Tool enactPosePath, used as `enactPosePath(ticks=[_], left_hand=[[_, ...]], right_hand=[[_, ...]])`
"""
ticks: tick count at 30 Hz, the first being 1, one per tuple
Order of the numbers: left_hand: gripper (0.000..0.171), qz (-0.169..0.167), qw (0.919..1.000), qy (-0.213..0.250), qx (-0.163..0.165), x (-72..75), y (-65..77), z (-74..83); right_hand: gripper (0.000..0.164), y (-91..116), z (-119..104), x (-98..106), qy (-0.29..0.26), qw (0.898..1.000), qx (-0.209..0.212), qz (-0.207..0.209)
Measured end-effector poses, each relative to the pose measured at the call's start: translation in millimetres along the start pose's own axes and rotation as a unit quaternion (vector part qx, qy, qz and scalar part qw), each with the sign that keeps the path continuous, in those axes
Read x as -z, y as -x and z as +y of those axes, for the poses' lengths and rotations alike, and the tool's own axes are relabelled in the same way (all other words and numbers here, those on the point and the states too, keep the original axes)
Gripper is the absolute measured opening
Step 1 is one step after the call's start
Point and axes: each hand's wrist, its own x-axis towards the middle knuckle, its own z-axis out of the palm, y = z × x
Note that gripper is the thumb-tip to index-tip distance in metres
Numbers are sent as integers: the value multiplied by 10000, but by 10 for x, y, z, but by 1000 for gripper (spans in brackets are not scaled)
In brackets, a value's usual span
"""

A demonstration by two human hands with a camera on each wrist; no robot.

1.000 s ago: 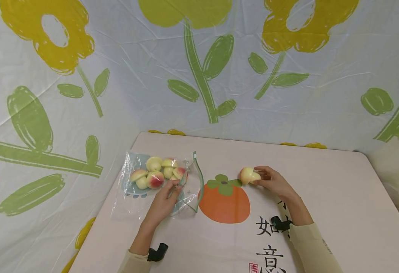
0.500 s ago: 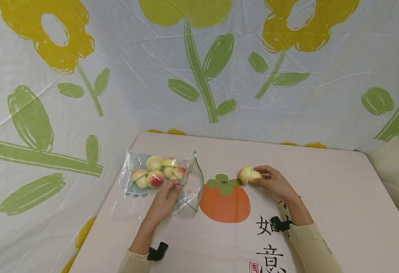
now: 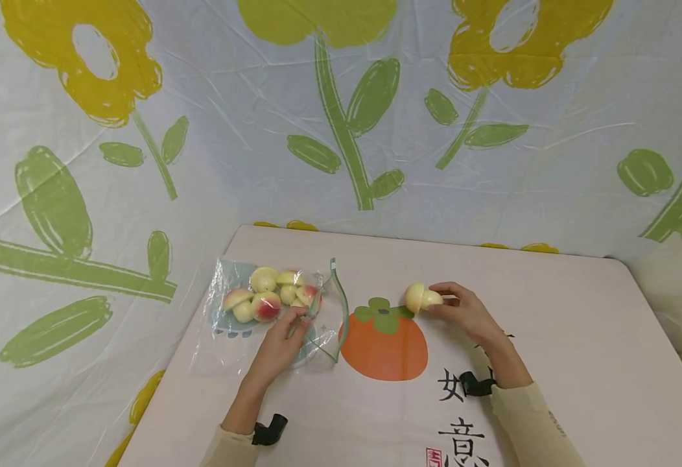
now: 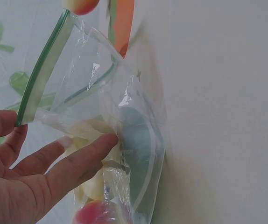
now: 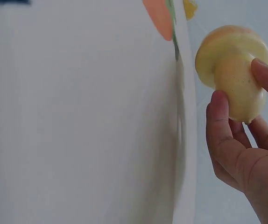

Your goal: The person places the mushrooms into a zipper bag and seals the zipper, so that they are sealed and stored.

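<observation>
On the left of the table lies a clear zip bag [image 3: 325,324] with a green seal strip, its mouth open towards the right. Inside it are several mushroom-shaped pieces [image 3: 266,307], cream with pink-red caps. My left hand [image 3: 284,344] holds the near part of the bag's mouth. In the left wrist view, the fingers [image 4: 80,165] are spread across the film and strip. My right hand [image 3: 469,314] grips a toy mushroom [image 5: 239,79] by its pale stem, thumb on one side and fingers on the other. The cap points left, towards the bag.
The pale table mat [image 3: 574,324] carries a printed orange persimmon [image 3: 384,347] between the hands and black characters [image 3: 462,438] nearer the front. Flower-printed cloth [image 3: 218,162] hangs behind and at both sides. Each wrist wears a black camera [image 3: 270,430].
My right hand has shifted slightly left with the toy mushroom, which has turned so its cap shows more yellow. The left hand and the bag stay in place.
</observation>
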Motion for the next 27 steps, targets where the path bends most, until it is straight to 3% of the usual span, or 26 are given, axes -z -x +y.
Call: enactPosePath(ticks=[13, 27], left_hand=[[21, 28, 10000, 68, 3, -6, -3, -5], [19, 53, 9999, 96, 50, -4, -6, 7]], right_hand=[[46, -84, -148, -285, -211, 9993, 299, -83], [48, -193, -268, -630, -420, 9986, 156, -271]])
